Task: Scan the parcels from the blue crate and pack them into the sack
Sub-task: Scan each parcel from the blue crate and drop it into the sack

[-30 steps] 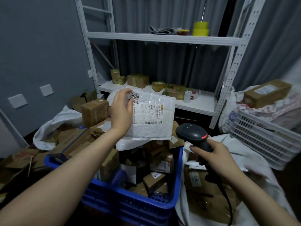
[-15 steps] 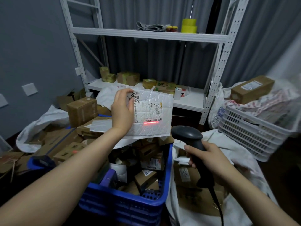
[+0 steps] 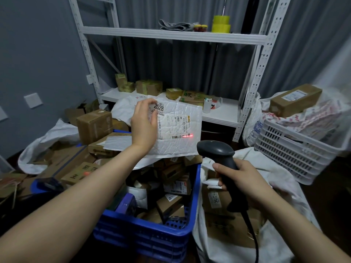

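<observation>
At centre frame, above a blue crate (image 3: 192,211) heaped with small cartons, a person's left hand (image 3: 144,124) lifts a white padded mailer (image 3: 178,147). The fingers are closed on its upper left corner beside the printed "2028", so the shipping label faces outward and stays unobstructed. How the thumb lies behind the packet cannot be seen.

Lower and to the right, the right hand (image 3: 243,177) has its fingers wrapped round the handle of a black barcode scanner (image 3: 216,150), its cable trailing off toward the bottom edge. The scanner's head tilts up at the mailer, and a red scan line (image 3: 187,136) falls near the label's lower edge, across the right end of the barcode. The scan looks to be under way. Because the line seems to sit toward one end of the code, a slight shift left may be needed for a clean read.

Filling the lower right of the frame, a white sack (image 3: 275,173) lies with its mouth open just beside the crate's right wall and cartons already inside. It appears placed so that each scanned parcel can go across in one short move. The crate remains well stocked, which suggests the job is far from finished.

Behind stands white metal shelving (image 3: 171,36), with rolls of yellow tape (image 3: 221,23) on the upper shelf and boxes below. A white slatted crate (image 3: 284,149) sits at right, and loose cartons spread across the floor at left.
</observation>
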